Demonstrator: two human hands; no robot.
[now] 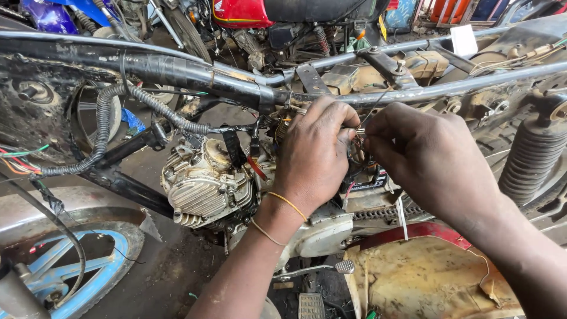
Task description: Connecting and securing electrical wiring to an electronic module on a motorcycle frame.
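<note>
I look down into a stripped motorcycle frame (195, 74). My left hand (316, 153) and my right hand (419, 156) meet just under the frame's top tube, fingertips pinched together on thin wires (358, 133) of the wiring loom. The wire ends are mostly hidden behind my fingers. A small black battery (369, 180) sits right below my hands. The finned grey engine (204, 186) lies to the left of my left wrist, which wears thin yellow bands.
A corrugated black cable sleeve (106, 127) hangs at the left with coloured loose wires (20, 162). A coil shock absorber (531, 156) stands at the right, a muddy red side panel (425, 277) below. A blue-spoked wheel (77, 266) sits at bottom left; other motorcycles (248, 15) behind.
</note>
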